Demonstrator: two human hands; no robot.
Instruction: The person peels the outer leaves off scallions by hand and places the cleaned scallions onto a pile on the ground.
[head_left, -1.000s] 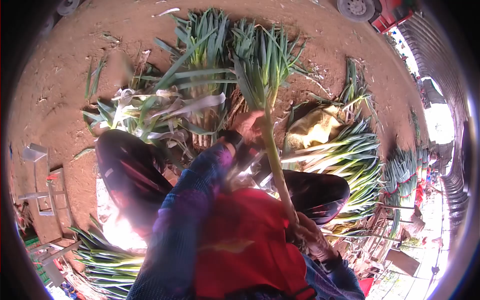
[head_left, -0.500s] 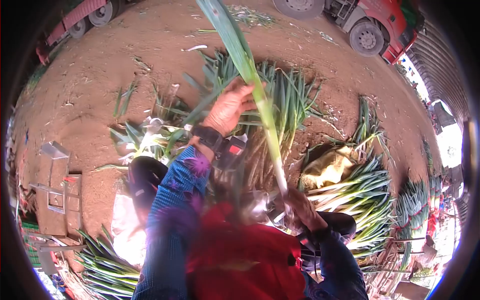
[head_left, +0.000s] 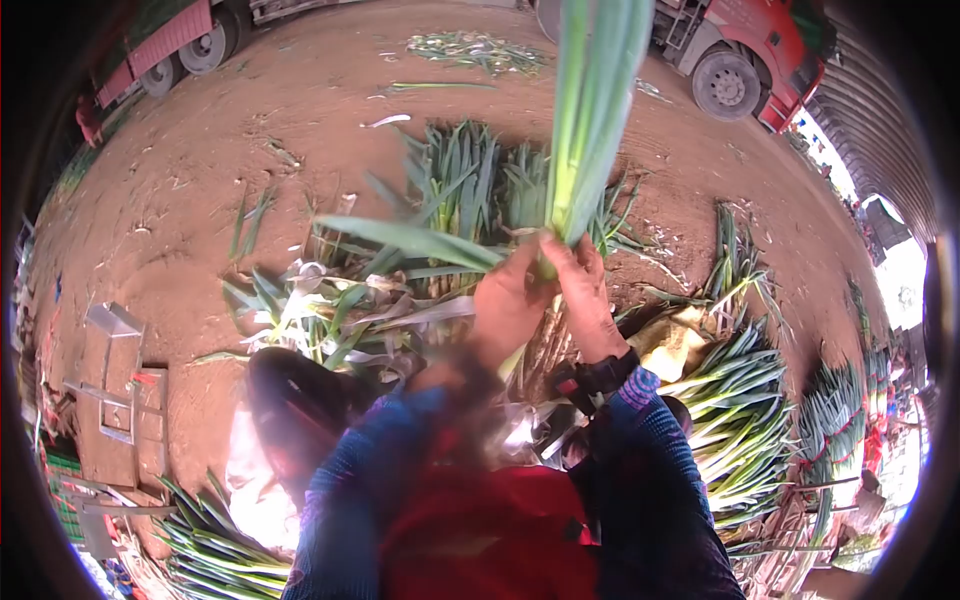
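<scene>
A large green onion (head_left: pixel 600 110) stands upright before me, its broad leaves reaching past the top of the view. My right hand (head_left: pixel 588 305) is closed around it where the leaves begin. Close beside it, my left hand (head_left: pixel 508 312) is also closed at the stalk, with a loose leaf (head_left: pixel 415 238) sticking out leftward from its fingers. The lower stalk is mostly hidden behind my hands and wrists. Beyond them, a bunch of green onions (head_left: pixel 455 175) lies on the ground. Peeled-off leaves and husks (head_left: pixel 310 310) are heaped to the left.
A pile of green onions (head_left: pixel 735 420) lies at my right by a yellowish sack (head_left: pixel 675 345); another pile (head_left: pixel 215 540) is at lower left. A metal-and-wood frame (head_left: pixel 130 400) stands at left. Trucks, one with a red cab (head_left: pixel 770 50), are parked at the back on bare earth.
My left hand has come down to the stalk and my right hand has risen from its lower end, so both now meet near the leaf base. One leaf now hangs out leftward.
</scene>
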